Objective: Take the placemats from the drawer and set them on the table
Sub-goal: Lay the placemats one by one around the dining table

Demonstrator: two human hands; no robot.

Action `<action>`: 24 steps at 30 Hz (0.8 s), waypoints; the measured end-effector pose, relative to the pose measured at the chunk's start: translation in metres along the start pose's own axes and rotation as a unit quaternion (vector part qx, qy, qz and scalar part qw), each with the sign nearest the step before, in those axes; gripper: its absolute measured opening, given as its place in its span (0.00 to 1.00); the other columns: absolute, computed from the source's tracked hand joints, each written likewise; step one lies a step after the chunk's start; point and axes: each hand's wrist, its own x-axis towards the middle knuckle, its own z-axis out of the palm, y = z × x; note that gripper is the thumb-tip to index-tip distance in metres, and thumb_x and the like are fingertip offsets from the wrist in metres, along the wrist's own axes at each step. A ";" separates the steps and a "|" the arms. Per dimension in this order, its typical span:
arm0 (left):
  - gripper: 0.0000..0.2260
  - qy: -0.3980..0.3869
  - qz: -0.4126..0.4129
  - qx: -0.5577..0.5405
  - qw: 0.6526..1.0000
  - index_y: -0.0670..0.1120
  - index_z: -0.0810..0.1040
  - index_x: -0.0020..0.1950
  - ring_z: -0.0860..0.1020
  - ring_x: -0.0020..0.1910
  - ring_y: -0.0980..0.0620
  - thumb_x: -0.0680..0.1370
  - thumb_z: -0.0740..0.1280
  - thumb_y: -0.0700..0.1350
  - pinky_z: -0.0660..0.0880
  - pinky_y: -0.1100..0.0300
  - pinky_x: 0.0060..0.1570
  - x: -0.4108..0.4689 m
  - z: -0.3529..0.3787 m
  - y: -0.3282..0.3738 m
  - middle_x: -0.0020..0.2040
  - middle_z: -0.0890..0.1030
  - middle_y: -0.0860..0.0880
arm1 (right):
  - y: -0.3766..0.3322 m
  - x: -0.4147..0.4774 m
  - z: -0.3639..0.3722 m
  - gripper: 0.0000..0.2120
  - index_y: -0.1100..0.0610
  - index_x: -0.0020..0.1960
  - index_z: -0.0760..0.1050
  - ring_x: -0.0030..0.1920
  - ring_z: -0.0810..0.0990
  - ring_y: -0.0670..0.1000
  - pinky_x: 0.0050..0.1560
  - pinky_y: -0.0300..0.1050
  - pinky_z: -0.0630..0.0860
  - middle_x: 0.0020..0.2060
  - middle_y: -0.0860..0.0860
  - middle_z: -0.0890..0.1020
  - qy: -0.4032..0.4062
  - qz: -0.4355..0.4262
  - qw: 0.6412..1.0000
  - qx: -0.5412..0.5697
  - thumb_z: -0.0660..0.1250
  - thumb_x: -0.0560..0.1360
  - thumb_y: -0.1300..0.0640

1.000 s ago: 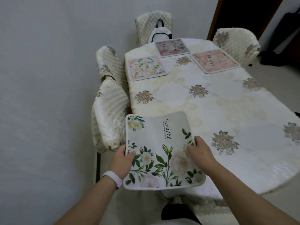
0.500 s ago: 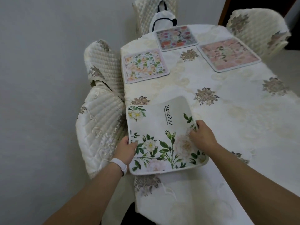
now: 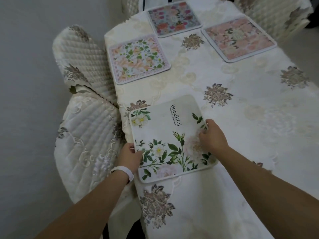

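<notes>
white floral placemat [image 3: 165,135] looks light, thin, bendy; left hand [image 3: 129,156] pinches left edge, right hand [image 3: 212,137] grips right edge, over counter [image 3: 241,118]. best held by opposite edges.

Low centre, the white placemat [image 3: 162,131] shows green leaves and stems, white blooms with yellow hearts, a pale pink flower and black lettering reading BeauTiful. Up and left, the second placemat [image 3: 138,57] is pale, scattered with peach petals and green leaves inside a pink patterned border. At the top edge, the third placemat [image 3: 174,18] runs grey-blue under magenta and orange-red roses. Upper right, the fourth placemat [image 3: 238,38] is all soft pink and peach blossom, rimmed white. The tablecloth [image 3: 250,126] is cream, with tone-on-tone swirls and taupe-brown flower clusters. On the left, the upper chair cover [image 3: 81,54] is cream in quilted diamonds, and the lower chair cover [image 3: 86,144] is cream in quilted stripes, both with brownish flowers. The wristband [image 3: 124,171] is white and the wall [image 3: 25,83] pale grey.
</notes>
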 end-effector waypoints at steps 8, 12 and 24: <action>0.26 -0.025 0.347 0.323 0.880 0.44 0.66 0.74 0.59 0.76 0.45 0.78 0.56 0.54 0.58 0.47 0.74 0.026 0.037 0.005 0.77 0.62 0.44 | -0.006 -0.005 0.063 0.29 0.55 0.77 0.61 0.77 0.59 0.60 0.76 0.61 0.57 0.78 0.57 0.61 -0.061 -0.278 0.920 -0.271 0.54 0.79 0.44; 0.30 -0.058 0.374 0.424 0.823 0.50 0.51 0.80 0.46 0.79 0.49 0.78 0.41 0.56 0.45 0.49 0.75 0.069 0.062 0.035 0.81 0.50 0.49 | -0.032 0.019 0.091 0.29 0.54 0.79 0.57 0.78 0.55 0.57 0.76 0.62 0.55 0.79 0.54 0.58 -0.093 -0.309 0.902 -0.288 0.49 0.81 0.44; 0.27 -0.020 0.376 0.475 0.795 0.52 0.42 0.79 0.42 0.79 0.50 0.81 0.38 0.57 0.37 0.50 0.74 0.146 0.052 0.069 0.81 0.46 0.51 | -0.077 0.101 0.089 0.32 0.46 0.80 0.48 0.79 0.49 0.54 0.77 0.59 0.46 0.80 0.48 0.52 -0.076 -0.339 0.885 -0.311 0.44 0.79 0.37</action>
